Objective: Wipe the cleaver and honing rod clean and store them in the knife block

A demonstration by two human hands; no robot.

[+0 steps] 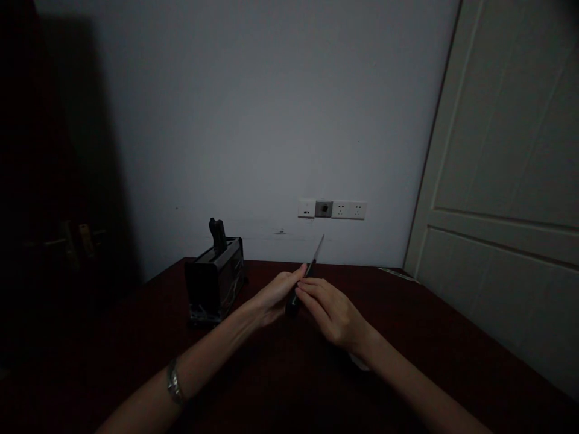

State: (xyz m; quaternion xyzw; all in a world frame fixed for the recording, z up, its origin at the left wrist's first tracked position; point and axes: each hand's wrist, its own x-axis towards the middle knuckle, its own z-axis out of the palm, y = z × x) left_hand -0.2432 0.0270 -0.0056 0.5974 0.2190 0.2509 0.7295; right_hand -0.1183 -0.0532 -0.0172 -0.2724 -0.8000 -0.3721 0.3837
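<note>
A knife (319,248) with a black handle and a narrow blade points up and away over the table, tilted slightly right. My left hand (278,295) is closed on its handle, thumb along the side near the blade. From the right, my right hand (332,313) presses its fingers together against the same handle. The handle's lower end shows between the two hands. To the left stands a dark, box-shaped knife block (221,277), with black handles (218,234) sticking up from its top.
The dark red table (289,386) reaches to the wall. A small white thing (359,361), too dim to name, shows beneath my right wrist. Wall sockets (349,210) are behind the knife, and a pale panelled door (502,181) stands at the right.
</note>
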